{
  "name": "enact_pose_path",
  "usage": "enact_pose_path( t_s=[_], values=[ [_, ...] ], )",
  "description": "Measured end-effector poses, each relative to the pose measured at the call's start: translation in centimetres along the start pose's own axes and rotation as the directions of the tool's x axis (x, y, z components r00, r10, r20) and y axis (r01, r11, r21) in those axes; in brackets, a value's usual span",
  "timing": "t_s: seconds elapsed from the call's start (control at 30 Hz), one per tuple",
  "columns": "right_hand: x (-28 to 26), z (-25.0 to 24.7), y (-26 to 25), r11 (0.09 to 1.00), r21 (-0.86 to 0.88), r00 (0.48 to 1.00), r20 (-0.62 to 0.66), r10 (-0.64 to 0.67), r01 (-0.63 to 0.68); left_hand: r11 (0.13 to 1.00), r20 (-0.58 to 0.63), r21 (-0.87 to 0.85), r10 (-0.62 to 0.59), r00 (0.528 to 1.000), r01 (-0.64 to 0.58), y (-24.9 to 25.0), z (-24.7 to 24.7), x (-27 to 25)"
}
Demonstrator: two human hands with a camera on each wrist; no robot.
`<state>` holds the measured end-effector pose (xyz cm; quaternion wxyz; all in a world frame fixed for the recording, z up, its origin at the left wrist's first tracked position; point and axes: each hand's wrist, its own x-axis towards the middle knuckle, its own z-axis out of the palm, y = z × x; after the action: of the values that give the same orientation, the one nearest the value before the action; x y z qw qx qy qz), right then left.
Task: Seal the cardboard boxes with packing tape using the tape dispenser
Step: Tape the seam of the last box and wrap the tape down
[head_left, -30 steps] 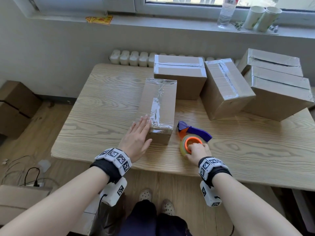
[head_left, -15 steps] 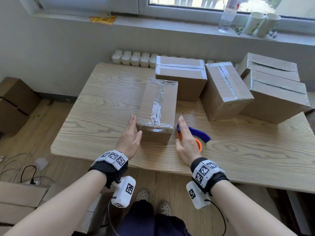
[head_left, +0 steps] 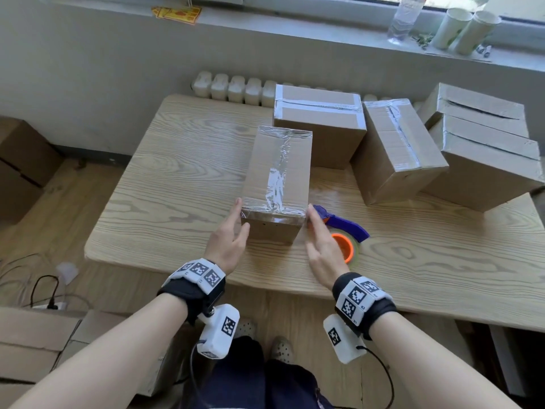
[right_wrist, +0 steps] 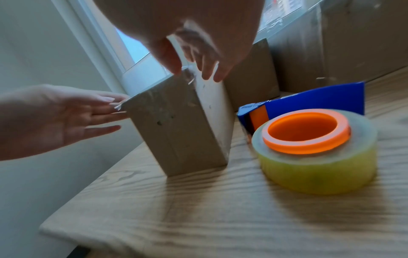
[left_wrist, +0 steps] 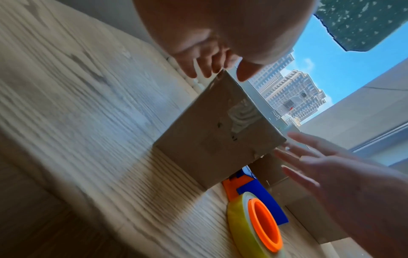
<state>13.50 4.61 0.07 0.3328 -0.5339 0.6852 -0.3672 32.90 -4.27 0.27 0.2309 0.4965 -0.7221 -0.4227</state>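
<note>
Bright window daylight — blurred, warped wrist views

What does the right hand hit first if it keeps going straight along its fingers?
Likely the right side of the near taped box: the right hand points forward and slightly left, fingertips at the box's near top corner. Contact isn't clear. The tape dispenser lies just right of that line.

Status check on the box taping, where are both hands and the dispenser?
Left hand, right hand open, flanking near taped box. Tape dispenser lying on table, unheld. Nothing blocking.
</note>
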Motion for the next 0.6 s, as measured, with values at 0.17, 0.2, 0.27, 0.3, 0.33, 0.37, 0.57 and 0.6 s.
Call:
enact_pose_path(
  t_s=[0.17,0.2,0.27,0.3,0.33,0.37,0.57,0.6],
  values=[
    [2.0,-1.7,0.6,0.979,-0.194,0.969,-0.227,-0.101,0.057,0.976,-0.230,0.166,0.174,0.957,-0.138,-0.4,-1.1,1.8],
    [2.3,-1.8,0.7,0.977,-0.201,0.965,-0.231,-0.123,0.076,0.976,-0.236,0.177,0.170,0.957,-0.130,-0.3,-1.2,2.2],
    [2.7,-1.8,0.8,0.969,-0.223,0.961,-0.229,-0.156,0.104,0.975,-0.234,0.184,0.165,0.958,-0.123,-0.2,-1.4,2.7],
    [2.9,-1.6,0.9,0.966,-0.230,0.958,-0.229,-0.174,0.121,0.975,-0.227,0.185,0.168,0.959,-0.126,-0.2,-1.5,2.9],
    [3.1,-1.5,0.9,0.964,-0.229,0.953,-0.235,-0.192,0.138,0.973,-0.217,0.188,0.175,0.960,-0.135,-0.1,-1.6,3.0],
    [3.3,-1.3,1.1,0.962,-0.224,0.945,-0.247,-0.213,0.158,0.970,-0.205,0.192,0.187,0.961,-0.148,-0.2,-1.6,3.2],
    [3.9,-1.3,2.1,0.861,-0.368,0.874,-0.198,-0.443,0.353,0.919,-0.095,0.250,0.336,0.937,-0.304,-1.5,-2.4,3.8],
    [3.8,-1.3,2.1,0.824,-0.421,0.858,-0.174,-0.484,0.380,0.907,-0.075,0.265,0.357,0.931,-0.327,-1.7,-2.4,3.9]
  ],
)
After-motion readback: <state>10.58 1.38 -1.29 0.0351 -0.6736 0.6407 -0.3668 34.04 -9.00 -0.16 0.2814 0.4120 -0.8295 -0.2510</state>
